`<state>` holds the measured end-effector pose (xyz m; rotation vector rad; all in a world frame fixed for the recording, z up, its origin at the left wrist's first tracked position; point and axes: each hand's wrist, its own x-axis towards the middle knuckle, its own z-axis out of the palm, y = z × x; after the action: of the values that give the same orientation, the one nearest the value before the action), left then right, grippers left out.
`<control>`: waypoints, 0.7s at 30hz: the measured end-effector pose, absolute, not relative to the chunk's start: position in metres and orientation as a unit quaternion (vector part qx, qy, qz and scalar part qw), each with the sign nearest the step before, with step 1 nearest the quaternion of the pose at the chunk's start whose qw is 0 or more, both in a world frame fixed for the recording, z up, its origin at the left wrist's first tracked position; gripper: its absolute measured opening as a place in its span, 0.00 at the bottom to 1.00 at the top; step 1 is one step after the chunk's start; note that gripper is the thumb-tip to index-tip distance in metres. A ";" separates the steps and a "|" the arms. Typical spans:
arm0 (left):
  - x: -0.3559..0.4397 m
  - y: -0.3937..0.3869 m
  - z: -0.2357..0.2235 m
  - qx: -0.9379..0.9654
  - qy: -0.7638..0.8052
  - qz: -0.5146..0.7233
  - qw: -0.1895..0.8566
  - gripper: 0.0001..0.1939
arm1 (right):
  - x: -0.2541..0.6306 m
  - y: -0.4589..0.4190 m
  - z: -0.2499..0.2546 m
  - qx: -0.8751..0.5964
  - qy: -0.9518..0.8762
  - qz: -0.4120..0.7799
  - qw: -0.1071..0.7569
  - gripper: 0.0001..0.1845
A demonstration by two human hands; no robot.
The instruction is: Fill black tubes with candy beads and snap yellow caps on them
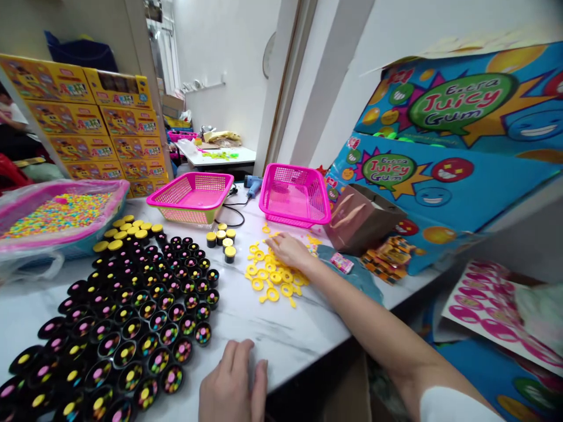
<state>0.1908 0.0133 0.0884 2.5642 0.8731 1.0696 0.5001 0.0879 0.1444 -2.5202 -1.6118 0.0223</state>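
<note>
My right hand (288,251) reaches across the table onto a loose pile of yellow plastic pieces (272,275), each a ring with a short tab. Its fingers stretch over the top of the pile, and the fingertips touch it; no piece shows in its grip. Near the front table edge lies my left hand (231,381), fingers loosely bent, thumb apart, nothing in it. To its left stand many small black cups (132,328) filled with coloured candies, each with a pink or yellow piece at the middle. Several yellow-lidded cups (229,254) stand between the cups and the pile.
Two pink baskets (190,198) (294,218) stand at the back, a blue tool (253,186) with a cord between them. A candy-filled tub (88,234) is left. More yellow lids (115,245), stacked yellow boxes (65,120), a paper bag (358,220) and blue gum cartons (422,170) surround the area.
</note>
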 end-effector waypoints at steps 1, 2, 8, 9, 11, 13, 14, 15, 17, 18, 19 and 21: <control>0.190 0.013 0.089 0.877 0.297 0.360 0.118 0.11 | 0.490 0.078 0.143 -0.826 -0.558 0.007 0.082 0.24; 0.189 0.013 0.091 0.880 0.294 0.354 0.121 0.11 | 0.482 0.068 0.141 -0.814 -0.573 0.005 0.090 0.23; 0.185 0.014 0.108 0.883 0.284 0.349 0.136 0.11 | 0.501 0.036 0.135 -0.829 -0.533 -0.030 0.168 0.28; 0.184 0.014 0.110 0.878 0.292 0.353 0.138 0.12 | 0.510 0.034 0.133 -0.833 -0.525 -0.020 0.175 0.28; 0.185 0.013 0.113 0.872 0.307 0.358 0.133 0.15 | 0.519 0.030 0.128 -0.832 -0.526 0.007 0.177 0.28; 0.185 0.013 0.114 0.873 0.313 0.355 0.119 0.16 | 0.516 0.024 0.123 -0.824 -0.541 0.026 0.169 0.29; 0.186 0.013 0.113 0.876 0.312 0.351 0.113 0.16 | 0.509 0.021 0.120 -0.815 -0.553 0.035 0.168 0.29; 0.186 0.013 0.113 0.879 0.308 0.347 0.109 0.16 | 0.501 0.017 0.118 -0.804 -0.567 0.044 0.173 0.30; 0.187 0.013 0.111 0.885 0.300 0.340 0.106 0.15 | 0.483 0.011 0.117 -0.773 -0.600 0.065 0.195 0.32; 0.186 0.013 0.111 0.888 0.296 0.336 0.105 0.14 | 0.475 0.009 0.118 -0.756 -0.615 0.079 0.213 0.33; 0.186 0.013 0.110 0.891 0.292 0.331 0.104 0.14 | 0.468 0.009 0.120 -0.739 -0.626 0.093 0.234 0.33; 0.186 0.012 0.111 0.897 0.286 0.317 0.109 0.12 | 0.464 0.014 0.126 -0.714 -0.633 0.112 0.278 0.32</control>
<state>0.1855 0.0117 0.1106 2.6387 0.8417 0.9331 0.4643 0.0144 0.1258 -1.9174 -1.6984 0.3002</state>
